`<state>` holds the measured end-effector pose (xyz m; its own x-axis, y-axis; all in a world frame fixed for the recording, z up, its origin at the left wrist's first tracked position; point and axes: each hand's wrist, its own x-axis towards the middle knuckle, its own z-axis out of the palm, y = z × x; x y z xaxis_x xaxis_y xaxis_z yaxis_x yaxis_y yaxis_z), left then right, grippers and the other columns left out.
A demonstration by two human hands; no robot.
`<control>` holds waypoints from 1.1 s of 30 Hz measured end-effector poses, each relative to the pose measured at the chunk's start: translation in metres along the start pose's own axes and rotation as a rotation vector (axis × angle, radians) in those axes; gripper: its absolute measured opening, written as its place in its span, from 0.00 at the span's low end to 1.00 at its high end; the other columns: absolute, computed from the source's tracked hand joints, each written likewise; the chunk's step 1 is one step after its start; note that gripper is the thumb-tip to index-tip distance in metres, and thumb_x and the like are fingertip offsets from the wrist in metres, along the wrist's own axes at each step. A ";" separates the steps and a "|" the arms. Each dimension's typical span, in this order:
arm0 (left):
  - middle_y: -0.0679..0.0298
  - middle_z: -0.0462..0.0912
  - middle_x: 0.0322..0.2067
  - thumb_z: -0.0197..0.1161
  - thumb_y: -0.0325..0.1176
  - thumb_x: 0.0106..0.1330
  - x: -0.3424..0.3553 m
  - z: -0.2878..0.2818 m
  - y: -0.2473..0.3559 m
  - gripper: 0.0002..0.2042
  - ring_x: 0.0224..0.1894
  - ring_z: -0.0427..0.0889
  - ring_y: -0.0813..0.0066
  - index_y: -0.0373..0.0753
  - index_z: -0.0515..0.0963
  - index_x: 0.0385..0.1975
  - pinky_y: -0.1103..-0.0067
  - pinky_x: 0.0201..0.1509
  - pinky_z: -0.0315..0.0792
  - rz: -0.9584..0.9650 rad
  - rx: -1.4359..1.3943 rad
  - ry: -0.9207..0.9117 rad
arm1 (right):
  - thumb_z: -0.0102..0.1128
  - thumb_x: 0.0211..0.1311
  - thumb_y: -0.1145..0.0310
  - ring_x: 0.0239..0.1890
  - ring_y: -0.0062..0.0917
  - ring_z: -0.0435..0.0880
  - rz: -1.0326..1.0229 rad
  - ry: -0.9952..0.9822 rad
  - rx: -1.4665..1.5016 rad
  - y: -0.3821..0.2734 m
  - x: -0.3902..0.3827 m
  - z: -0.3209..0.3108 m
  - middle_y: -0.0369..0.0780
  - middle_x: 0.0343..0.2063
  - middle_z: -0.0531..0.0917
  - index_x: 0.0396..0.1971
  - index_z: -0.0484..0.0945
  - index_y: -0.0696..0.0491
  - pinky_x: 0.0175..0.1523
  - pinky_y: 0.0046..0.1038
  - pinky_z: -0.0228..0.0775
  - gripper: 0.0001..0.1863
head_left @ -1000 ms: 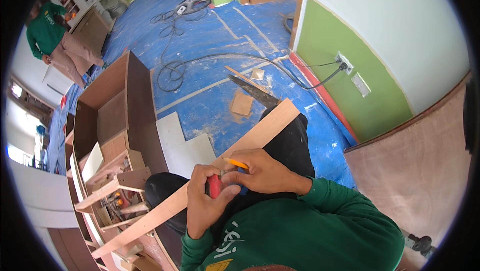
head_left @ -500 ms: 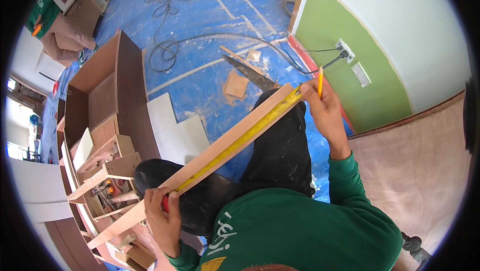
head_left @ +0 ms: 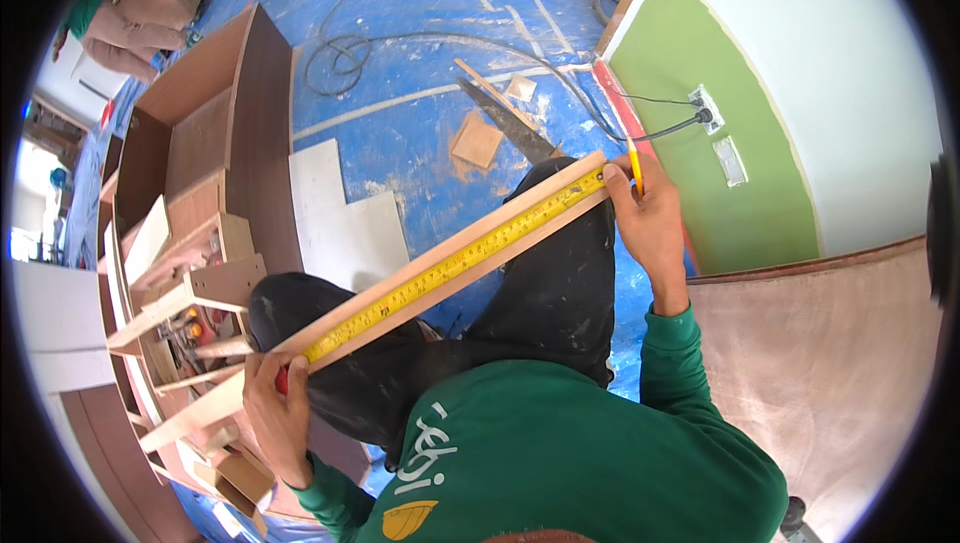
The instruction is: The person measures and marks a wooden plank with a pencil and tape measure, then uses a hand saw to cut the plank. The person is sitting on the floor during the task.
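Note:
A long, narrow wooden board (head_left: pixel 195 416) slants across my thighs, its right end higher in view. Along it runs the yellow blade of a tape measure (head_left: pixel 460 263), drawn out. My left hand (head_left: pixel 276 418) grips the tape's red case, mostly covered by the fingers, against the board. At the board's right end, my right hand (head_left: pixel 650 233) pinches the end of the blade and the wood with its thumb. A yellow pencil (head_left: pixel 635 163) sticks up from the fingers of that same hand.
A handsaw (head_left: pixel 505 123) and wood offcuts (head_left: pixel 477 141) lie on the blue floor sheet beyond my knees. White panels (head_left: pixel 350 228) and a brown cabinet (head_left: pixel 262 143) stand left. A black cable (head_left: pixel 650 135) runs to a wall socket. Another person (head_left: pixel 125 35) bends at the far left.
My left hand and the red case have moved down and left, and more yellow blade shows. The blade's face is now turned up. My right hand stays at the board's end.

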<state>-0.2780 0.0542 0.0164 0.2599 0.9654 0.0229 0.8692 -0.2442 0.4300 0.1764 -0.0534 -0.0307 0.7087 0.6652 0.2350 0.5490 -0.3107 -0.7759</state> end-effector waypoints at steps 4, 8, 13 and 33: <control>0.49 0.79 0.34 0.69 0.35 0.70 0.007 0.008 -0.008 0.10 0.39 0.82 0.46 0.32 0.85 0.39 0.62 0.46 0.76 0.022 -0.016 0.000 | 0.64 0.76 0.67 0.38 0.24 0.82 0.033 0.067 0.030 0.004 -0.004 0.001 0.40 0.37 0.86 0.45 0.85 0.60 0.43 0.31 0.73 0.10; 0.52 0.81 0.35 0.70 0.34 0.68 0.004 0.011 -0.011 0.08 0.38 0.83 0.46 0.34 0.85 0.37 0.60 0.45 0.77 -0.021 -0.040 0.052 | 0.51 0.86 0.53 0.30 0.20 0.79 0.030 0.209 0.210 -0.033 -0.018 -0.021 0.38 0.30 0.82 0.49 0.85 0.59 0.38 0.23 0.73 0.23; 0.54 0.78 0.31 0.71 0.33 0.66 0.004 0.010 -0.017 0.07 0.36 0.82 0.48 0.35 0.84 0.34 0.60 0.42 0.76 -0.026 -0.089 0.065 | 0.34 0.86 0.36 0.20 0.21 0.73 -0.208 -0.169 0.986 -0.104 -0.026 0.010 0.37 0.24 0.78 0.47 0.85 0.62 0.26 0.23 0.68 0.41; 0.55 0.80 0.32 0.73 0.36 0.65 -0.013 0.008 -0.055 0.10 0.39 0.84 0.50 0.35 0.86 0.37 0.61 0.46 0.78 -0.077 -0.078 0.125 | 0.61 0.82 0.61 0.34 0.17 0.82 -0.117 -1.068 0.849 -0.140 -0.069 0.176 0.38 0.38 0.83 0.48 0.82 0.60 0.44 0.23 0.76 0.15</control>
<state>-0.3260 0.0546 -0.0151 0.1356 0.9860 0.0973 0.8477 -0.1663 0.5038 -0.0268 0.0637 -0.0412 -0.2184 0.9739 0.0616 -0.1304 0.0334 -0.9909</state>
